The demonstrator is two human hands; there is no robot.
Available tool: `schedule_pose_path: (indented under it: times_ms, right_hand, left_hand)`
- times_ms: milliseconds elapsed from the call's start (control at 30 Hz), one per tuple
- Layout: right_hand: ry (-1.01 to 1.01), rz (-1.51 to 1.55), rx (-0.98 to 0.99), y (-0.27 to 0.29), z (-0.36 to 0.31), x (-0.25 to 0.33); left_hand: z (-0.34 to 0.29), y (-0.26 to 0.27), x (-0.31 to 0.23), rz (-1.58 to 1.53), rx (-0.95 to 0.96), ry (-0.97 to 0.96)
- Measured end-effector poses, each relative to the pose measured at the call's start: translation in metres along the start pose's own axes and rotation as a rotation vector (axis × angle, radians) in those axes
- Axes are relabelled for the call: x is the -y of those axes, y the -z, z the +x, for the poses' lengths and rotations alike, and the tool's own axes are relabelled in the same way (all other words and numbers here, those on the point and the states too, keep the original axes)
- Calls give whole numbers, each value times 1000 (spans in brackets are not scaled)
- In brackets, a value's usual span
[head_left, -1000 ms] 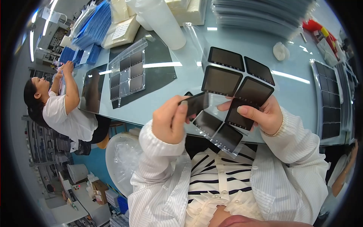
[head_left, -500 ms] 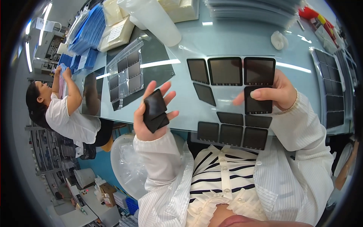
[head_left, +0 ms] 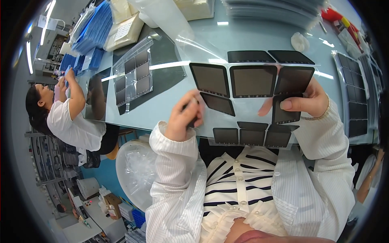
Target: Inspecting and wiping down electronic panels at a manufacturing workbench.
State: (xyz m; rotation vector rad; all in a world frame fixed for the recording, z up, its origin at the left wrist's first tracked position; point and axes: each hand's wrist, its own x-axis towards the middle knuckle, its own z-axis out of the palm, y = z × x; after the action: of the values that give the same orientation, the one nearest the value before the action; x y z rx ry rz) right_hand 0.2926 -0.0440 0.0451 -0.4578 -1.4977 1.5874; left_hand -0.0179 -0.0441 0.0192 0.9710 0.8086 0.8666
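A clear plastic pocket sheet (head_left: 245,107) bends in front of me, with rows of dark square panels (head_left: 253,81) in it. My right hand (head_left: 311,99) is closed on the sheet's right side, thumb pressed over one dark panel and fingers behind, showing through the clear plastic. At the sheet's left edge, my left hand (head_left: 184,115) is curled round a few small dark square panels (head_left: 191,122), mostly hidden by its fingers. I cannot tell whether its fingertips touch the sheet.
A filled pocket sheet (head_left: 137,71) lies on the glass table at left, and stacked panel sheets (head_left: 350,93) at right. Blue sheets (head_left: 93,32) and a translucent white container (head_left: 162,16) stand behind. A plastic-lined bin (head_left: 137,170) is below left; a co-worker (head_left: 73,113) works beyond.
My left hand has turned over and moved right to the sheet's left edge, its spread fingers curling round the dark panels. The held sheet has shifted slightly right and tilted, showing more panels at its far edge.
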Motion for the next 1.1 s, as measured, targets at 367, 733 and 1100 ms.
schedule_pose_path:
  times_ms: [367, 733, 1100]
  right_hand:
    - [-256, 108, -486, -13, 15, 7]
    - [36, -287, -439, -2, 12, -4]
    - [249, -409, -743, 4, 16, 6]
  left_hand:
    - [-6, -7, -7, 518, 76, -430]
    - [-15, -7, -7, -8, 70, -198]
    - [-29, 4, 4, 352, 118, -203]
